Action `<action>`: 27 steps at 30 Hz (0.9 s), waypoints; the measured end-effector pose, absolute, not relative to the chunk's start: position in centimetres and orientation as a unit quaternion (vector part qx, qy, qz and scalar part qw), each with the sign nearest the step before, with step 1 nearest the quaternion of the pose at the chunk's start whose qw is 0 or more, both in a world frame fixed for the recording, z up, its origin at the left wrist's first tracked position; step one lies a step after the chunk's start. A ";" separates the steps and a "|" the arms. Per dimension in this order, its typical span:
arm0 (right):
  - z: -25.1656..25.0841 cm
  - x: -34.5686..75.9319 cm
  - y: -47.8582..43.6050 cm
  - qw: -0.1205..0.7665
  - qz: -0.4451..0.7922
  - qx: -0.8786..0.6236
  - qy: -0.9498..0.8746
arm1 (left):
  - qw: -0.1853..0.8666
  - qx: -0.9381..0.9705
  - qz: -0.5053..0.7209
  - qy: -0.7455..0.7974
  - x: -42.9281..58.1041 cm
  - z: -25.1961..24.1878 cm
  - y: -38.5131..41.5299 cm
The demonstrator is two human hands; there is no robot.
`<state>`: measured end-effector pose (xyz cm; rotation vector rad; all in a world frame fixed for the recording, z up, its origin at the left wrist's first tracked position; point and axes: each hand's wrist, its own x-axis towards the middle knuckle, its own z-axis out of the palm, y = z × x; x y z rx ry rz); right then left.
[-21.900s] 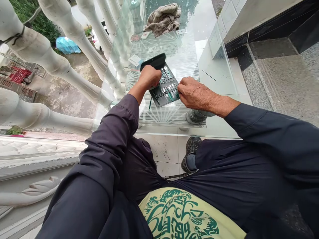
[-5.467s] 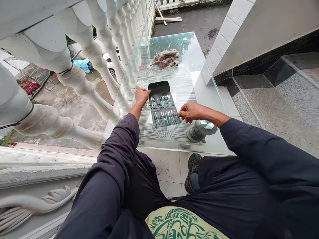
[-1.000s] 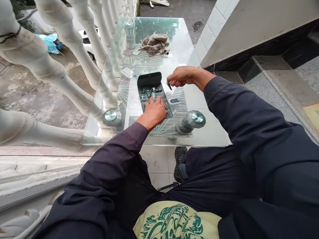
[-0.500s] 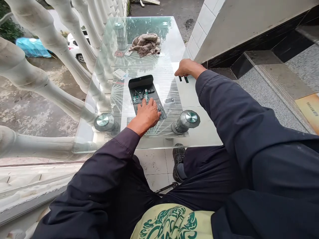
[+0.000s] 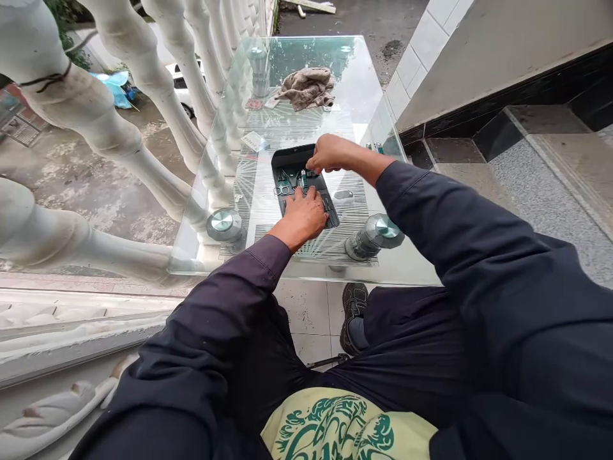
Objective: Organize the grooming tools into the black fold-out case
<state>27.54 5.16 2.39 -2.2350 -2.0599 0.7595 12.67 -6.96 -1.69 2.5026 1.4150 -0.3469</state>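
An open black manicure case (image 5: 293,155) lies on the glass table, with small scissors (image 5: 284,190), a green-and-silver nail clipper (image 5: 303,177) and several slim tools in it. My left hand (image 5: 305,214) rests palm down on the case's lower part, fingers stretched out. Over the case's upper right side, my right hand (image 5: 330,153) has its fingers pinched together; whatever is between them is hidden. Two small green-and-dark clippers (image 5: 378,147) lie on the glass to the right, partly behind my right wrist.
A crumpled brown cloth (image 5: 309,88) lies toward the far end of the glass table (image 5: 407,271). A small white packet (image 5: 255,141) and a grey oval object (image 5: 343,195) are beside the case. White balusters (image 5: 158,76) run along the left; steps (image 5: 527,153) rise at right.
My right hand has moved left from beside the clippers at the table's right side to above the case. My left hand stays on the case. The whole view has shifted somewhat.
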 end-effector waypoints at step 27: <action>2.9 25.3 5.6 0.248 0.108 -0.707 -0.653 | 0.158 0.855 -0.089 0.486 12.8 -2.1 -6.8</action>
